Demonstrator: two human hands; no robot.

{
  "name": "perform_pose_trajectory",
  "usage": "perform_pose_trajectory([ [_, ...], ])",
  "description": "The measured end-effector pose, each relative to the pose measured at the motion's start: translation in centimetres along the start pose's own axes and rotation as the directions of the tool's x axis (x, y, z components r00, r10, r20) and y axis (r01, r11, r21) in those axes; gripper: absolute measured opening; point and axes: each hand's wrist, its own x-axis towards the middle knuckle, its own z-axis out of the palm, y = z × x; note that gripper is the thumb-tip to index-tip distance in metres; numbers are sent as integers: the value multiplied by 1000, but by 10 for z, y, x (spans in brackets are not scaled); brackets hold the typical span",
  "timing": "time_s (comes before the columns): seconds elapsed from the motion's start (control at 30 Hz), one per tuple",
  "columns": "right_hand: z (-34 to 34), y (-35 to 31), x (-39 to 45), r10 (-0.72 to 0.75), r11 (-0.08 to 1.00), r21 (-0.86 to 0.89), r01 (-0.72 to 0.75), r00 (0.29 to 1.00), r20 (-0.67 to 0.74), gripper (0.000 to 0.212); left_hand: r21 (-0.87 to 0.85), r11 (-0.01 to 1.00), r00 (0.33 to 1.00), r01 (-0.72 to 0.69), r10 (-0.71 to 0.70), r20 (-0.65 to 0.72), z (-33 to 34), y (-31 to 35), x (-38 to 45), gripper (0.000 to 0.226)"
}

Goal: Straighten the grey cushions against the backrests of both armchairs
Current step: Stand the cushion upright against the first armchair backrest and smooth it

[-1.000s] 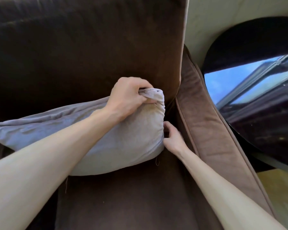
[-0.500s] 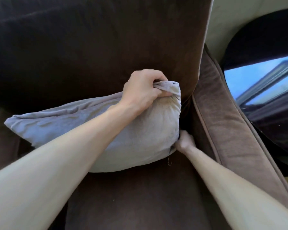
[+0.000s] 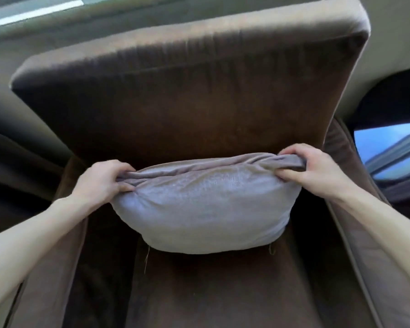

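Observation:
A grey cushion [image 3: 206,207] stands on the seat of a brown armchair [image 3: 199,292], its top edge near the bottom of the tall backrest [image 3: 187,95]. My left hand [image 3: 102,183] pinches the cushion's upper left corner. My right hand [image 3: 315,171] grips the upper right corner, bunching the fabric. The cushion sits roughly centred between the two armrests, its face turned toward me. Only this one armchair and one cushion are in view.
The brown armrests [image 3: 355,245] run along both sides of the seat. A dark round glossy table [image 3: 393,147] reflecting a window stands to the right of the chair. A pale wall lies behind the backrest.
My left hand moved from the cushion's right corner to its left corner; my right hand came up from the lower right side to grip the top right corner. The cushion now stands centred.

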Motion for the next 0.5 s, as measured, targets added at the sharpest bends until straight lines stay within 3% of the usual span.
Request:
perform_pose_trajectory([
  [0.07,-1,-6,1,-12,990,-140,8,999,-29,20,-12,1000,996,4,-5,-85,3,-7,-1,18],
  [0.17,-5,-15,6,38,979,-191,-73,982,-183,20,-7,999,955,-46,42,-293,5,-8,2,9],
  [0.27,6,-20,4,64,948,-286,-139,964,-257,15,32,999,925,-40,49,-377,18,-11,-1,7],
  [0.33,22,-27,-9,-39,886,-450,-114,947,-318,21,67,997,889,-28,55,-455,37,-5,-11,14],
  [0.4,48,-47,-25,-206,848,-529,-28,903,-377,41,92,992,815,-84,121,-567,58,14,-28,25],
  [0.5,112,-76,-44,-429,789,-580,200,856,-289,48,145,948,745,-282,312,-590,90,55,-48,43],
])
